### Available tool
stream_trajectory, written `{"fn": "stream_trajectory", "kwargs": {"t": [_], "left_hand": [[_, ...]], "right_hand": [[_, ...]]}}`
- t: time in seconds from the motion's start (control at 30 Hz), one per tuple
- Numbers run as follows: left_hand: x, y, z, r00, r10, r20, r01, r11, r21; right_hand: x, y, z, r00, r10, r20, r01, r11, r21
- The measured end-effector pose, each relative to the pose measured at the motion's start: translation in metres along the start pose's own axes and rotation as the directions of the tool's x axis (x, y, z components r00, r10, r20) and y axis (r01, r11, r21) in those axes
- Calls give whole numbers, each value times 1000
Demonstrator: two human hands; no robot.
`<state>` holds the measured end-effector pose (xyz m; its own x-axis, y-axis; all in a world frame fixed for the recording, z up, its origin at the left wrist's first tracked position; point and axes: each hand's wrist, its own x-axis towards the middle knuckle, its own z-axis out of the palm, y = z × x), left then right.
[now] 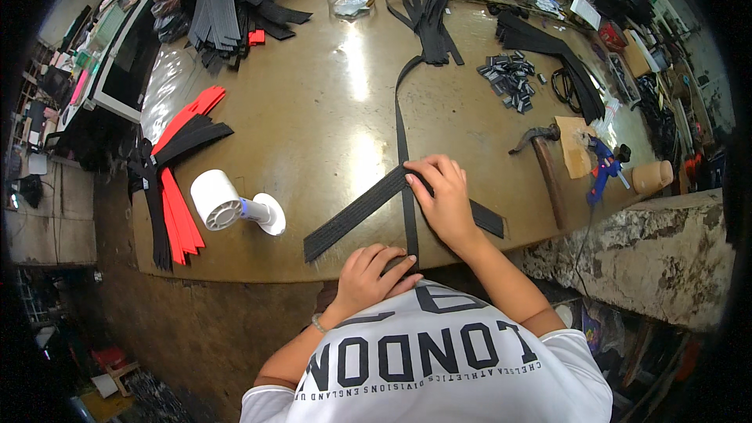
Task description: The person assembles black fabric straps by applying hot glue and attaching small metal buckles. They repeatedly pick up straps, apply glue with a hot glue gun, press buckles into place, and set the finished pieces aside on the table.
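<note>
Nearby, white fan (235, 204), hammer (544, 164); left hand (374, 272) seemingly pinching narrow strap (401, 133), right hand (446, 196) flat on wide strap (360, 215).

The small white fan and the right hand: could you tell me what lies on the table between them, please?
In the head view, between the white fan and the right hand, only the wide black strap crosses bare tabletop.

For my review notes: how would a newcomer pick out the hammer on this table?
Start at the big brown table and go to its right edge. The hammer lies flat there, wooden handle toward the person, beside a blue glue gun. It alone has a dark metal head.
</note>
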<state>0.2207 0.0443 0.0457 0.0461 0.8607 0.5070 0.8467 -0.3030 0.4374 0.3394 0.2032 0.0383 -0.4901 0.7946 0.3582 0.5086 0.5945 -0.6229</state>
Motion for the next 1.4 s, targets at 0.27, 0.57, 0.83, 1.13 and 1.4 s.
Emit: {"fn": "stream_trajectory", "kwargs": {"t": [0.27, 0.57, 0.83, 1.13, 1.4], "left_hand": [[64, -26, -2, 980, -194, 44, 199, 970, -144], [70, -42, 10, 947, -311, 87, 321, 932, -169], [69, -45, 14, 928, -373, -6, 359, 897, -258], [66, -52, 14, 953, -302, -35, 286, 931, -228], [66, -52, 13, 957, -290, -26, 278, 935, -222]], "right_hand": [[0, -11, -4, 992, -18, 122, 54, 952, -302], [-53, 113, -156, 419, 396, -817, -653, 757, 32], [-17, 159, -221, 688, 438, -579, -708, 582, -401], [35, 15, -117, 950, 55, 307, -89, 991, 98], [51, 15, -93, 915, 115, 388, -133, 991, 20]]}}
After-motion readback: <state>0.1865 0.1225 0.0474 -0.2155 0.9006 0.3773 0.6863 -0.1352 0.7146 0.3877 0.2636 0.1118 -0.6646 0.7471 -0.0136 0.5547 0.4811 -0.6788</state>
